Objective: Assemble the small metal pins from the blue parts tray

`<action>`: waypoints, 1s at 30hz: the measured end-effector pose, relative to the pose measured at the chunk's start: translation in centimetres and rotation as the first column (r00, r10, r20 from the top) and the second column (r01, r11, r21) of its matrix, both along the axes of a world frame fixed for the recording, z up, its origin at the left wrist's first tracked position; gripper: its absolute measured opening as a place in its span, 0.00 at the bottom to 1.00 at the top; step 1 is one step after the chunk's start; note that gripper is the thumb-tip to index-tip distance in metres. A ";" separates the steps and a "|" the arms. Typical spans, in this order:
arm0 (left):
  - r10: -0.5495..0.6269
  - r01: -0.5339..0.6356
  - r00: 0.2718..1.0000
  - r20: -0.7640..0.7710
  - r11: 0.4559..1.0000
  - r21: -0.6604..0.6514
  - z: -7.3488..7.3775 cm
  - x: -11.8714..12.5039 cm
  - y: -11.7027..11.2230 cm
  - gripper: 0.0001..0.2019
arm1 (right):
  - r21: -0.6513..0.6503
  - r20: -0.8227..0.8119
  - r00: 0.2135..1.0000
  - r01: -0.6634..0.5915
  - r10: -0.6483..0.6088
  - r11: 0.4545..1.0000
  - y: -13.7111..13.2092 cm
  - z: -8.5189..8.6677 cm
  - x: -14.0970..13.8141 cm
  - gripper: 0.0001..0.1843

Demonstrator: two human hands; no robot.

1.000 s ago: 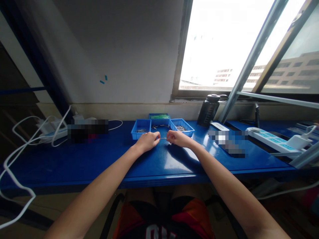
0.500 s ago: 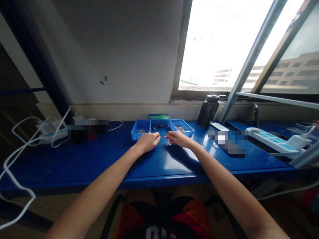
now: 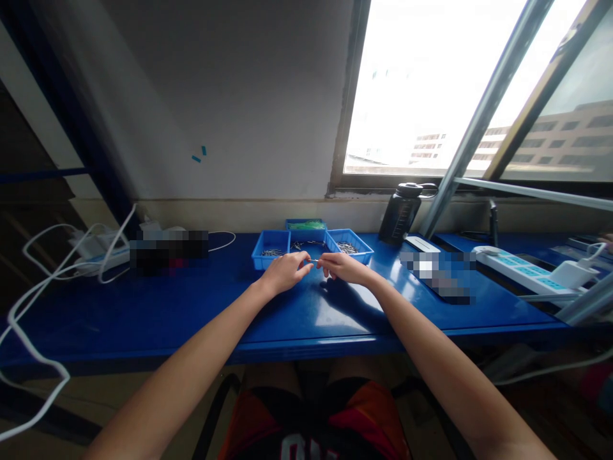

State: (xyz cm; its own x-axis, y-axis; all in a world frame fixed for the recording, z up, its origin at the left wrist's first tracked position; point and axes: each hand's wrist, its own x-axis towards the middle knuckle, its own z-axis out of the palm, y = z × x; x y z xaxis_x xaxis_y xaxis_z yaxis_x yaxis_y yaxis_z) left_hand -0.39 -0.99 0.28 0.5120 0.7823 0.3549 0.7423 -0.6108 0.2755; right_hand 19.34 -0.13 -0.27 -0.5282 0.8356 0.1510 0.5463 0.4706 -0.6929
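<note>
My left hand (image 3: 286,271) and my right hand (image 3: 343,266) meet over the blue bench (image 3: 191,300), just in front of the small blue trays. Both pinch the ends of a thin metal pin (image 3: 314,260) held level between them, fingertips nearly touching. The left tray (image 3: 271,248) and the right tray (image 3: 349,245) hold small metal parts. A middle tray (image 3: 306,240) behind my fingers holds more thin metal pieces, and a tray (image 3: 306,224) behind it holds green parts.
A dark water bottle (image 3: 400,213) stands at the back right under the window. A white power strip (image 3: 527,271) with a plugged charger lies further right. White cables (image 3: 52,268) and another strip sit at the left end. Blurred patches cover some items.
My hands have drawn closer together, so less of the thin pin shows between the fingertips. They have also risen slightly toward the trays.
</note>
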 end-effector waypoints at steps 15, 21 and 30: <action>-0.231 0.222 0.964 0.135 0.972 0.080 -0.2 0.0 0.5 0.11 | -0.145 -0.009 0.999 -0.050 0.049 0.988 -0.6 0.3 -0.5 0.23; -0.126 0.123 0.986 0.111 0.992 0.027 -0.2 0.0 0.0 0.10 | -0.094 -0.011 1.000 -0.018 0.017 0.995 -0.8 0.9 -0.3 0.18; -0.020 0.020 0.998 -0.056 1.000 0.010 -0.4 0.0 0.2 0.10 | -0.143 -0.028 0.998 -0.051 0.048 0.988 -0.8 0.8 -0.3 0.19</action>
